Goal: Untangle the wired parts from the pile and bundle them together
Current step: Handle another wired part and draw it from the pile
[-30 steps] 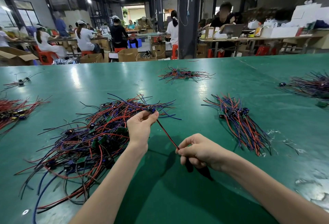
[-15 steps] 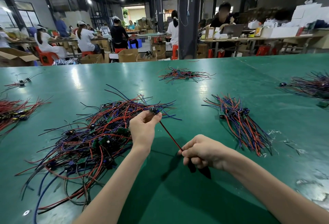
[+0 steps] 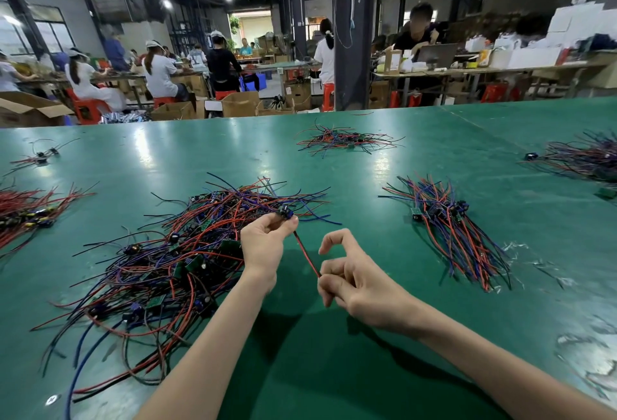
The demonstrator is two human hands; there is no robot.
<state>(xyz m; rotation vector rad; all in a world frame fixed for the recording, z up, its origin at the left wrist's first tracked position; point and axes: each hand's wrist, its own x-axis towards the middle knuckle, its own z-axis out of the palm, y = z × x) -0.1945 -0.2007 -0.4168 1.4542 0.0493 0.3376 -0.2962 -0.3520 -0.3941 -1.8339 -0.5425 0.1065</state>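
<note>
**One wired part stretched between both hands**

Tangled pile of red, blue and black wired parts [image 3: 160, 262] touches the left hand's [image 3: 263, 246] left side. Left hand pinches the dark component end of a red-and-black wire [image 3: 305, 252]. The wire slants down-right into the right hand [image 3: 354, 282], whose lower fingers curl round it, forefinger lifted. Straightened bundle of wires [image 3: 450, 229] lies beyond, nearer the right hand.

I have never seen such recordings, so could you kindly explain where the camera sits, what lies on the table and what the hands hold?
No machine here: a person works bare-handed, filmed by one camera worn on the head, looking forward and down. On the green table lies a tangled pile of red, blue and black wired parts, with a neater bundle to its right. The left hand pinches a small dark part; its red-and-black wire runs down to the right hand, which grips it.
</note>
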